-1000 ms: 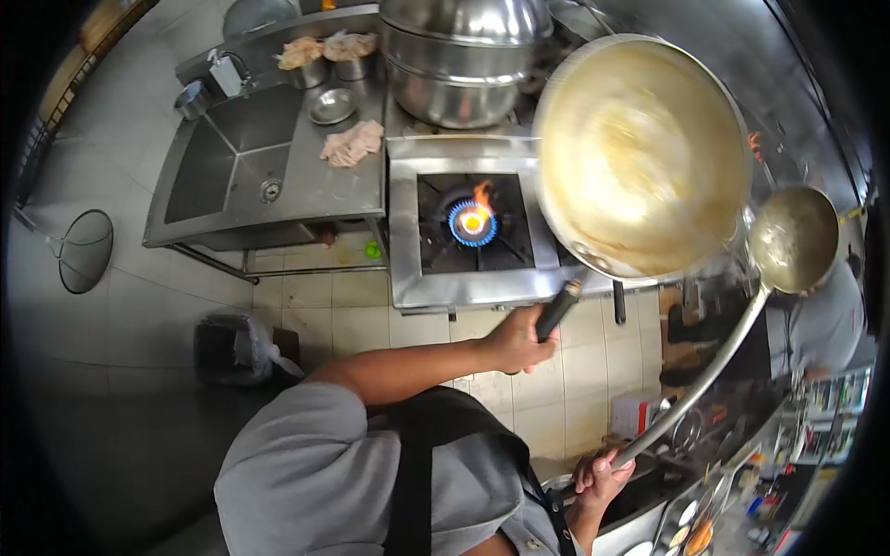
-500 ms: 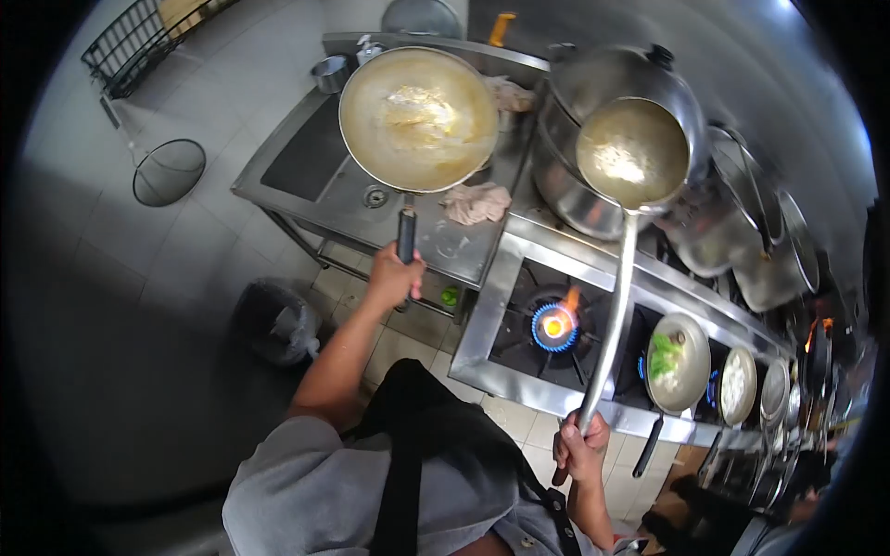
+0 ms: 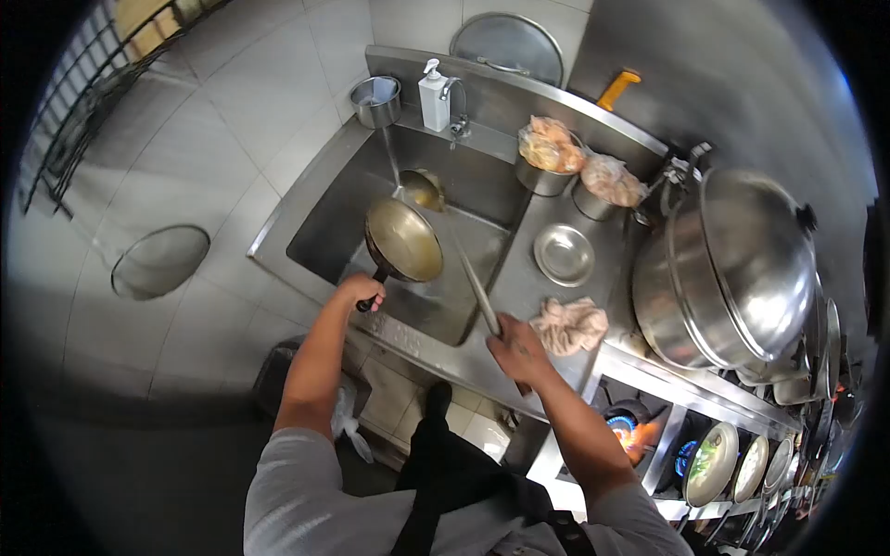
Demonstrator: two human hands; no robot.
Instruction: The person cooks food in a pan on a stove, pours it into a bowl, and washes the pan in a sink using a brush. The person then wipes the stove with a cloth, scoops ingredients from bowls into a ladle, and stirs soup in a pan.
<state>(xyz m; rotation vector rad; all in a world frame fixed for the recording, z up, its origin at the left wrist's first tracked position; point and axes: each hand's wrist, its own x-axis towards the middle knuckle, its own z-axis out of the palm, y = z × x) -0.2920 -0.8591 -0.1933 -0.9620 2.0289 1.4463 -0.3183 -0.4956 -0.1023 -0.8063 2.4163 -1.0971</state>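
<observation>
My left hand (image 3: 363, 291) is closed round the black handle of a frying pan (image 3: 404, 243), which is tilted over the steel sink (image 3: 324, 222). In my right hand (image 3: 517, 350) is the long handle of a ladle (image 3: 423, 190). The ladle's bowl is low in the sink, just behind the pan and near the tap (image 3: 459, 130). A crumpled pink cloth (image 3: 569, 326) lies on the counter beside my right hand.
Right of the sink are a small metal bowl (image 3: 564, 255) and two bagged containers. A large lidded steamer pot (image 3: 732, 269) stands further right. Below it, a lit burner (image 3: 623, 428) shows flames beside several pans. A bin (image 3: 278, 371) is below the sink.
The pan has come down from over the counter into the sink area. The ladle has swung left from in front of the steamer pot to the sink. My view has turned towards the sink.
</observation>
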